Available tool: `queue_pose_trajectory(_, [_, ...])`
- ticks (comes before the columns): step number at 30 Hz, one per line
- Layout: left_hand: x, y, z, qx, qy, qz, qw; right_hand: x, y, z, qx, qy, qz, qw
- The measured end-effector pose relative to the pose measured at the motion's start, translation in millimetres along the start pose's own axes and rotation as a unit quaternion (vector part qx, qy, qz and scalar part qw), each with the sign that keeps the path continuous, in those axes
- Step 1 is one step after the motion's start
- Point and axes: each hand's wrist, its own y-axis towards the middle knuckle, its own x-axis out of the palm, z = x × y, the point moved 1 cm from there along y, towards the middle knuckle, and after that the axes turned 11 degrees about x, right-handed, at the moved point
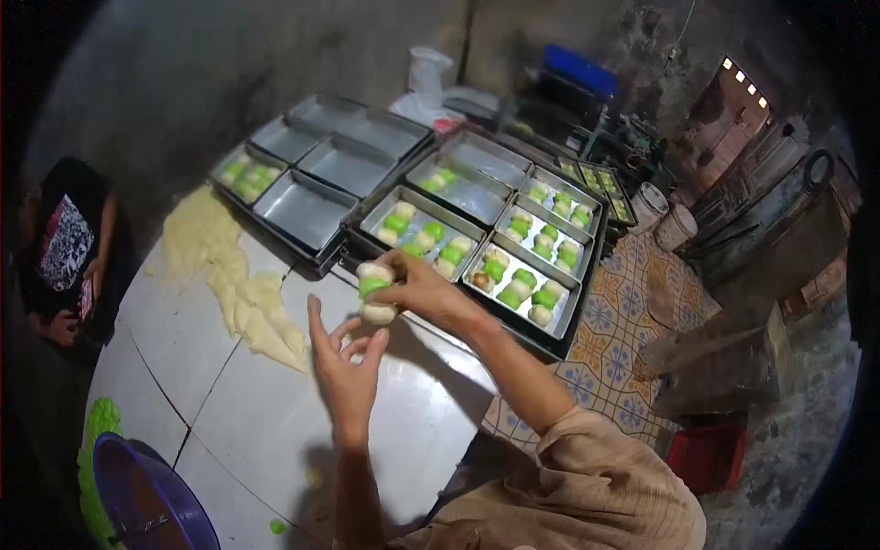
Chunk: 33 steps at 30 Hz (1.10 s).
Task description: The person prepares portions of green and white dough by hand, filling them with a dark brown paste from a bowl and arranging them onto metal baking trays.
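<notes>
Between the fingers of my right hand (417, 291) is a short row of dough balls (374, 286), white at both ends with a green one in the middle. The hand holds it above the table, beside the near edge of the baking pans. Just below and to the left, my left hand (350, 390) is open with its fingers apart, close to the lower white ball; whether it touches the ball I cannot tell. Beyond my right hand, a metal baking pan (367, 220) has similar green and white rows in it. More such rows lie in the lined pan (570, 310) to the right.
Sheets of pale dough (240, 291) lie on the white table (234, 412). Several more metal pans (305, 209) stand at the back left. A purple basin (151, 495) and green dough (99, 431) are near left. Another person (71, 243) sits at the far left.
</notes>
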Motion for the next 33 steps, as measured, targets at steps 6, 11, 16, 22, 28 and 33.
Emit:
queue_pose_trajectory(6, [81.0, 85.4, -22.2, 0.045, 0.041, -0.110, 0.992, -152.2, 56.2, -30.8, 0.013, 0.070, 0.225, 0.972])
queue_pose_trajectory(11, [146.7, 143.9, -53.9, 0.062, 0.201, -0.195, 0.958, -227.8, 111.9, 10.6, 0.080, 0.046, 0.272, 0.958])
queue_pose_trajectory(16, [179.7, 178.8, -63.4, 0.168, 0.300, -0.216, 0.914, -256.8, 131.3, 15.5, 0.023, -0.479, 0.291, 0.828])
queue_pose_trajectory(22, [213.7, 206.0, -76.1, 0.289, 0.387, -0.223, 0.847, -270.0, 130.0, 6.4, 0.006, -0.486, 0.268, 0.832])
queue_pose_trajectory(28, [247.4, 209.6, -85.6, 0.270, 0.477, -0.318, 0.773, -295.6, 142.7, 20.9, -0.081, -0.472, 0.151, 0.865])
queue_pose_trajectory(33, [236.3, 214.3, -82.2, 0.212, 0.426, -0.336, 0.813, -289.6, 131.6, -0.4, -0.065, -0.483, 0.125, 0.864])
